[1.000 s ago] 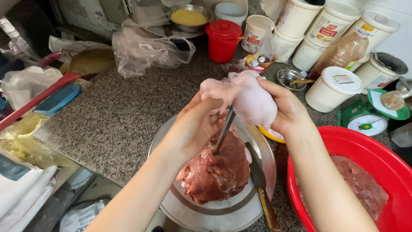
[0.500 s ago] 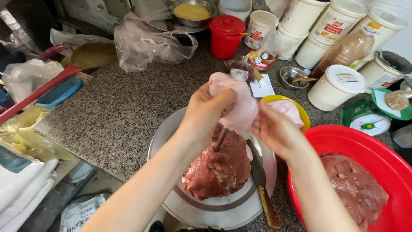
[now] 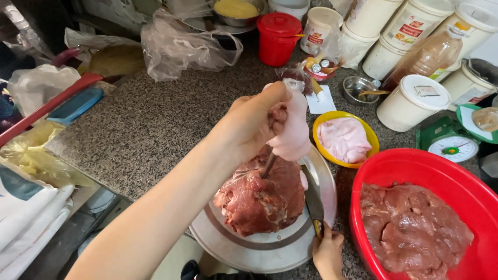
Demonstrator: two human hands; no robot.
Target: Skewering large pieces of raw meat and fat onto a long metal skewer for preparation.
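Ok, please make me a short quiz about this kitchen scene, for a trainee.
1. Multiple choice: the large piece of red meat lies on: A) a round metal tray B) a yellow bowl C) a green scale.
2. True or false: the right hand holds a red cup.
3. Fill in: the left hand grips a pale lump above the meat; the basin beside the tray is coloured ____.
Key: 1 A; 2 false, it holds the handle of the knife; 3 red.
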